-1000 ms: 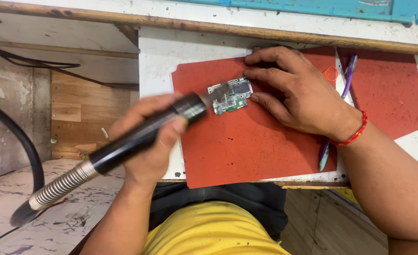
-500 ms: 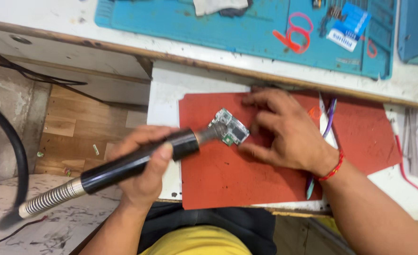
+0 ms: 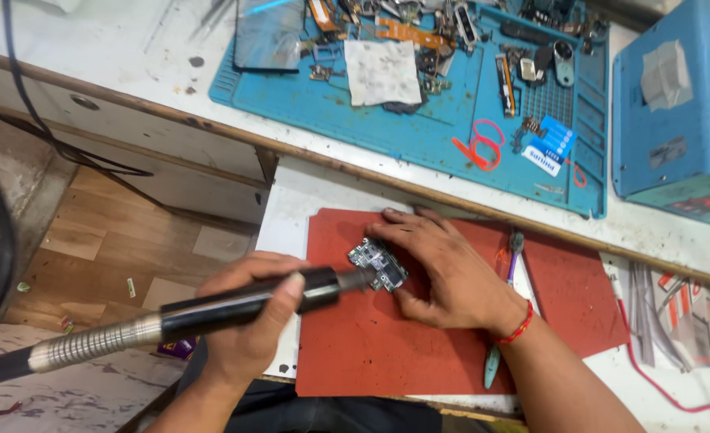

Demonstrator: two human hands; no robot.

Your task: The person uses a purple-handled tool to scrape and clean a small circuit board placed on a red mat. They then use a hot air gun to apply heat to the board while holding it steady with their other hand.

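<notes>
Far left, a ribbed metal sleeve and flexible shaft [image 3: 74, 345] run in from the edge and feed a black rotary handpiece [image 3: 243, 303], held at a shallow slant with its nose pointing right. The left hand [image 3: 247, 321] is wrapped around that black barrel, fingers curled over the top and thumb along the near side, a firm closed grip. Below it lies wooden floor [image 3: 106, 232], well under the level of the work.

Moving right, the tool's tip meets a small circuit board [image 3: 379, 263], which lies on a red mat [image 3: 371, 353] spread over the white bench [image 3: 291, 208]. The tip is touching or just at the board's left edge; the exact contact is too small to tell. The right hand [image 3: 443, 273] lies over the board from the far side, fingers spread and pressed down, pinning its edges rather than closing around it. A red thread band [image 3: 519, 327] circles that wrist.

Just beside the wrist, a slim brush-like tool with a teal handle [image 3: 503, 321] lies on the mat, running near to far.

Further back, past a wooden strip, a blue work mat [image 3: 419, 136] carries a scatter of small parts, a white square of paper [image 3: 381, 72] and red loops. At far right, a blue box-shaped unit [image 3: 675, 104] stands on the bench, with a red wire [image 3: 651, 377] trailing below it.
</notes>
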